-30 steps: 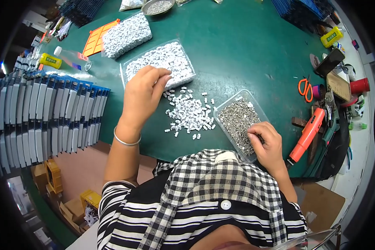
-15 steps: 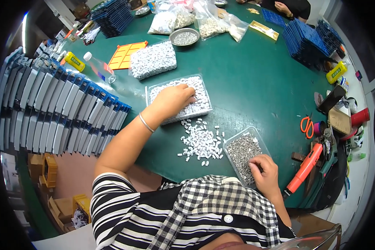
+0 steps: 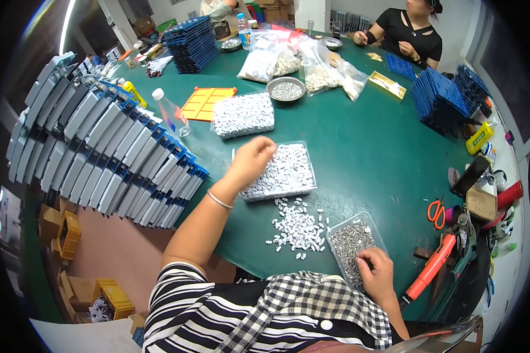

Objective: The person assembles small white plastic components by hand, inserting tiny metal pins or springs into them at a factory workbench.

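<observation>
My left hand (image 3: 253,160) is over the far-left part of a clear plastic box (image 3: 280,195) full of small white pieces (image 3: 291,167). Its fingers are curled together, and whatever they pinch is too small to make out. Nearer to me, a loose heap of the same white pieces (image 3: 298,226) lies on the green table. My right hand (image 3: 377,272) rests at the near right side of a clear tray (image 3: 334,247) of small metal screws (image 3: 350,241). Thumb and fingers are bent together there, their tips partly hidden from view.
Stacked grey parts on blue racks (image 3: 109,153) stand left. Beyond the box are a bag of white pieces (image 3: 243,115), an orange tray (image 3: 209,103) and a metal bowl (image 3: 286,89). Orange scissors (image 3: 436,214) and a red power screwdriver (image 3: 431,267) lie right. A person (image 3: 409,38) sits opposite.
The view has tilted up, showing more of the far side. My left hand has drawn back from the white pieces, toward the box's far left. My right hand stays at the screw tray.
</observation>
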The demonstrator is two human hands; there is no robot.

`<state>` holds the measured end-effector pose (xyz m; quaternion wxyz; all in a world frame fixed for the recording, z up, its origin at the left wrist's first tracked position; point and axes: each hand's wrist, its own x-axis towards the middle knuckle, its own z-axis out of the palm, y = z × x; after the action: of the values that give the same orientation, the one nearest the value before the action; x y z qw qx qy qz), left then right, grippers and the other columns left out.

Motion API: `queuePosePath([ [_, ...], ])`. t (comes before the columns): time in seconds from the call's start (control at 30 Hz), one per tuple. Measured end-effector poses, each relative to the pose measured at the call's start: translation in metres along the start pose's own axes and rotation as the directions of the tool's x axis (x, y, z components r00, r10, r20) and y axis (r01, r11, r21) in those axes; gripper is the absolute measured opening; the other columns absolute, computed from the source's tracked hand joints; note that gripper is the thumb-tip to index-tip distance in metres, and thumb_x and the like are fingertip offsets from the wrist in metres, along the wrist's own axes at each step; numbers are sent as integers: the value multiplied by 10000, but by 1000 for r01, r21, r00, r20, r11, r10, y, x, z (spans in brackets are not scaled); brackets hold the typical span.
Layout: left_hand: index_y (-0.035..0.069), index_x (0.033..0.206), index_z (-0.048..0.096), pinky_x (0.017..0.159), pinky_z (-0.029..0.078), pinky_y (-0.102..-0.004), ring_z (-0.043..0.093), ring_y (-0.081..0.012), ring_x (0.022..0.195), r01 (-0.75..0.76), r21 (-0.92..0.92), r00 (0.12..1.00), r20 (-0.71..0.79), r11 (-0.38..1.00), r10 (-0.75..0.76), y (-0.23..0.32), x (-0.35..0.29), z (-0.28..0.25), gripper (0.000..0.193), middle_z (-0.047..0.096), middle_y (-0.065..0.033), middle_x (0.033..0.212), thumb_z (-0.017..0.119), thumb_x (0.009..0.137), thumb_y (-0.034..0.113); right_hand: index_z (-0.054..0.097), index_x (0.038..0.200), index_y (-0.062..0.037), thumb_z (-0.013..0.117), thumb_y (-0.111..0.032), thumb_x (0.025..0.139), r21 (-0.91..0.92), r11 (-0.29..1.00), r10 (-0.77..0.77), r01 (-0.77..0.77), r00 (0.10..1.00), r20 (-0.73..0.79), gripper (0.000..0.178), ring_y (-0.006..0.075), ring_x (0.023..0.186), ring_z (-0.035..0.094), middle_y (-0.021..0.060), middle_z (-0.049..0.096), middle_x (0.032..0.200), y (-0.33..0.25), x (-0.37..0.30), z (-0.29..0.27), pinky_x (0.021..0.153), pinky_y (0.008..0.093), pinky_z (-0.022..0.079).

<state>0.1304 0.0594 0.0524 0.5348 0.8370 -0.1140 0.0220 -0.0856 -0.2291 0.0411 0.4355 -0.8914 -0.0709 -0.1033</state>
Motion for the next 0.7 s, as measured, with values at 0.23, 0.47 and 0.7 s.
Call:
queuePosePath([
  [0.23, 47, 835, 595, 674, 455, -386, 569, -311, 754, -352, 516, 935, 227, 781, 271, -2, 4, 3, 157, 590, -144, 788, 576, 791, 196, 575, 747, -13, 597, -13, 704, -14, 999, 39, -39, 999, -26, 48, 271, 645, 552, 114, 576, 711, 1, -10, -3, 579, 334, 430],
  [0.47, 84, 892, 505, 385, 300, -175, 413, -58, 504, 87, -916, 968, -15, 391, -250, -7, 6, -7, 128, 495, -10, 722, 519, 881, 211, 568, 747, -10, 589, 1, 701, 23, 998, 61, -60, 997, -49, 51, 267, 638, 553, 113, 575, 710, 2, -9, 1, 572, 334, 430],
  [0.7, 75, 856, 500, 425, 369, -176, 478, -93, 574, 13, -991, 901, 68, -131, -429, -12, 10, 1, 135, 551, -41, 772, 510, 874, 208, 567, 746, -4, 572, 20, 684, 12, 1000, 17, -17, 999, -36, 68, 267, 647, 565, 119, 580, 721, 1, -6, 0, 588, 319, 446],
])
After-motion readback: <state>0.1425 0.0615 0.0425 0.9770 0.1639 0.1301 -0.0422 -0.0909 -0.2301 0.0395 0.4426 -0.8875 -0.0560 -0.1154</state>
